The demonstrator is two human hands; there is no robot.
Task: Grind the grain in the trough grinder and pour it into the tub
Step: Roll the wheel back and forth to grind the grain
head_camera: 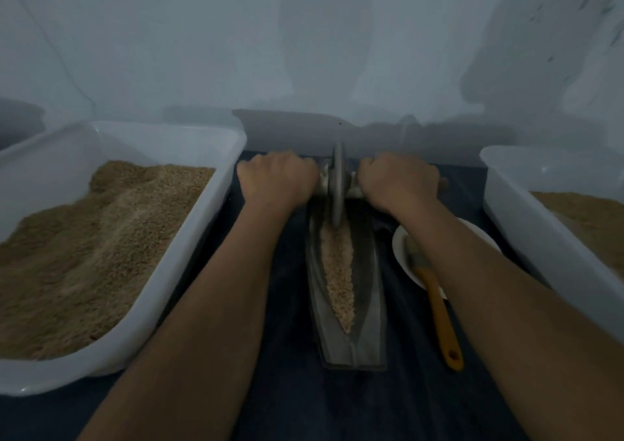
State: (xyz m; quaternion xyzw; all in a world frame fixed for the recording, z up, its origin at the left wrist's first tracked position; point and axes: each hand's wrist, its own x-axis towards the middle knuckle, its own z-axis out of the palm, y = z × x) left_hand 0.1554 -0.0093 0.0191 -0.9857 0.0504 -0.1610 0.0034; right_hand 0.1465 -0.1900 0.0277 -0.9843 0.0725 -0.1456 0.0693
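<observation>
On a dark cloth [290, 356] by a pale wall [304, 52], both hands' fingers [270, 161] grip the grinder wheel's axle [351, 192].

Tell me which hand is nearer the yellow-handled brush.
Right. The right hand grips the wheel's axle right of the grinding wheel, on the same side as the brush. The left hand grips the axle's other end, beyond the trough.

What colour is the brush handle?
Yellow-orange; the brush shows best in the head view, the only one.
</observation>
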